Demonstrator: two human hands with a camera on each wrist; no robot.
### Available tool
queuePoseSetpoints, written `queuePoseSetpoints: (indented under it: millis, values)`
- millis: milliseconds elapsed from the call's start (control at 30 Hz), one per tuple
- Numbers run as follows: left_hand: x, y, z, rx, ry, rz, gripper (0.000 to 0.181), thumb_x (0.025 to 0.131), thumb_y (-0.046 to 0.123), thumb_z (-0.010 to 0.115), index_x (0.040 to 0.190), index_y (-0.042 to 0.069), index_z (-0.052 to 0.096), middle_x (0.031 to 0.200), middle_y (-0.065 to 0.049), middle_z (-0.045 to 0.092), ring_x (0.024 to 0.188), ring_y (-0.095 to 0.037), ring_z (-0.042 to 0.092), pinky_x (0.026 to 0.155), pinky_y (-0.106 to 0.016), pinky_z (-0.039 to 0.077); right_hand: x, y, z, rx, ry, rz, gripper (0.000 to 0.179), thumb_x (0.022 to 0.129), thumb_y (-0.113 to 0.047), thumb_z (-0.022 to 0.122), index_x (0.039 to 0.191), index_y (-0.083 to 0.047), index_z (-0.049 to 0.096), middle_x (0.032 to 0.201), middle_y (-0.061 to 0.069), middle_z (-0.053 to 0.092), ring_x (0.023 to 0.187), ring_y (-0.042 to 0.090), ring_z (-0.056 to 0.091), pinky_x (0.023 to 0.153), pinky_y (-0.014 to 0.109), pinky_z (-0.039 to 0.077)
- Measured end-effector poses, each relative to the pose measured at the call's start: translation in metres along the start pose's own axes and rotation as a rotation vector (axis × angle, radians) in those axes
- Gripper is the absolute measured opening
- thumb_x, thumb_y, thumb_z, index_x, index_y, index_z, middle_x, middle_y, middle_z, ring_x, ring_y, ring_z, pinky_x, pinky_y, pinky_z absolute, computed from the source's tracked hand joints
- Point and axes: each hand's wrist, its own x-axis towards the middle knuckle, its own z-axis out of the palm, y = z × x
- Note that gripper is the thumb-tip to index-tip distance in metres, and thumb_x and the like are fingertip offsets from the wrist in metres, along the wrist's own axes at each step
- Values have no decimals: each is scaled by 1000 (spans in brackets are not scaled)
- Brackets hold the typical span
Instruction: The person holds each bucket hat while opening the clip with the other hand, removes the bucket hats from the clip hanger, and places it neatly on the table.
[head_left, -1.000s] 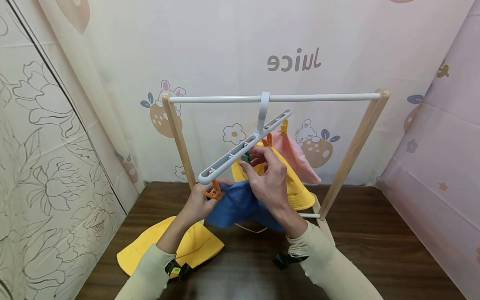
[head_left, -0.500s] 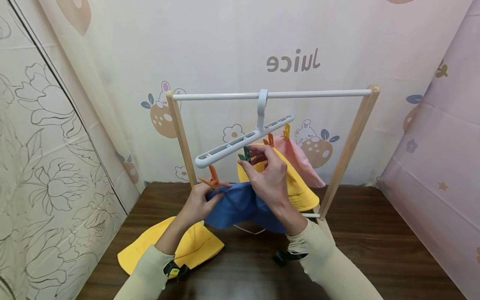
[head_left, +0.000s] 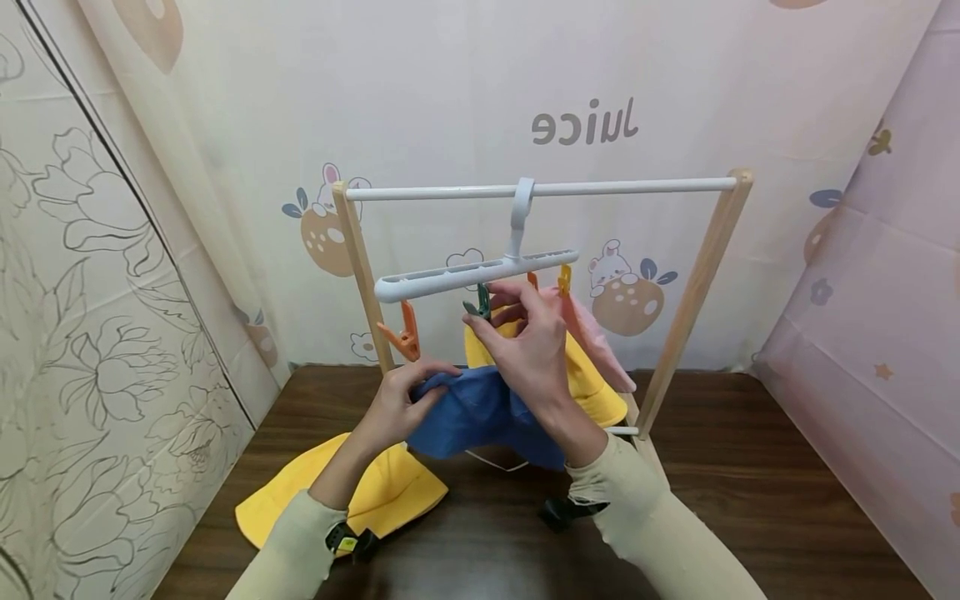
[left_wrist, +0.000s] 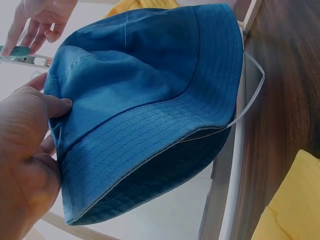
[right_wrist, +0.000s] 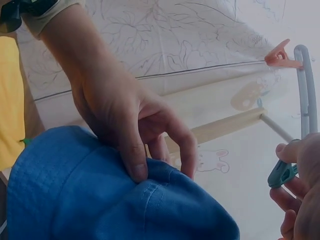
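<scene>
My left hand (head_left: 397,400) pinches the crown of a blue bucket hat (left_wrist: 135,75) between thumb and fingers; its brim and white cord hang down. Under the grey-white hanger (head_left: 450,279), my right hand (head_left: 532,354) pinches a green clothespin (right_wrist: 283,173), above the blue hat and apart from it. An orange clothespin (head_left: 407,337) hangs at the hanger's left end, just above my left hand. Behind my right hand a yellow bucket hat (head_left: 600,387) hangs below another orange clothespin (head_left: 532,280), partly hidden. Farther along, a yellow clothespin (head_left: 565,279) holds a pink hat (head_left: 592,333).
The hanger hooks over the white bar (head_left: 637,187) of a rack with wooden posts (head_left: 693,292). Another yellow bucket hat (head_left: 397,487) lies on the dark wooden table (head_left: 750,500) at the left, under my left forearm. A patterned curtain (head_left: 420,100) stands behind.
The hanger has swung nearer to level, its left end rising and taking the orange clothespin up from my left hand. My right hand has stayed on the green clothespin, my left on the hat.
</scene>
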Motion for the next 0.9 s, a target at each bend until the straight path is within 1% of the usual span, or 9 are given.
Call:
queuePoseSetpoints:
  millis: [67,167,233,333,400,467,700,833,900]
  values:
    - [0,-1,0,-9,-4,7,27,108,-1,70,133,8,77,133,-14,82,120,-33,78,113,-57,63,1,-1,1,4,2,8,47,91,-11,94,133,-1,74,108,20,79,90,32,78,79,25,62]
    - [0,-3,0,-7,-6,19,27,107,-2,70,132,8,77,132,-13,82,120,-32,78,113,-46,64,2,-2,2,8,3,14,47,91,-11,94,133,-1,74,107,20,79,88,32,78,77,28,61]
    - [0,-3,0,-4,-4,25,27,107,-3,70,131,8,77,131,-13,82,120,-32,79,113,-39,63,2,-3,2,11,2,10,47,91,-11,94,133,-1,74,106,20,79,87,33,77,76,27,60]
    - [-1,-2,0,5,1,38,28,107,-3,70,131,8,78,130,-13,82,119,-32,79,113,-34,62,3,-3,2,20,3,5,47,91,-12,94,133,-1,74,104,20,78,86,32,77,75,23,58]
    - [-1,-2,-1,9,4,39,28,107,-3,70,131,9,78,130,-12,82,118,-32,78,113,-33,62,3,-4,2,27,4,1,47,91,-12,94,133,-1,74,104,20,78,86,32,77,74,18,55]
    - [-2,-2,-1,12,6,41,28,107,-3,71,131,9,78,130,-13,82,118,-32,78,113,-35,62,4,-5,2,33,2,-4,48,91,-12,94,133,-1,74,104,20,78,85,32,77,75,17,55]
    - [-2,0,0,9,13,37,28,107,-3,71,131,9,78,129,-12,82,118,-32,78,113,-33,62,5,-11,0,48,-32,-22,50,91,-10,94,136,1,72,114,21,78,93,33,78,79,27,63]
    - [-2,-1,0,3,8,41,28,106,-3,72,131,8,78,130,-13,82,120,-32,78,114,-32,62,6,-11,-2,50,-40,-13,51,92,-11,93,137,-1,72,120,20,80,102,32,79,82,24,62]
    - [-2,-1,0,0,3,39,28,107,-3,72,131,9,77,131,-12,82,121,-32,78,114,-31,61,5,-12,-3,53,-46,-2,51,93,-12,93,138,-2,72,123,19,80,105,32,79,84,28,63]
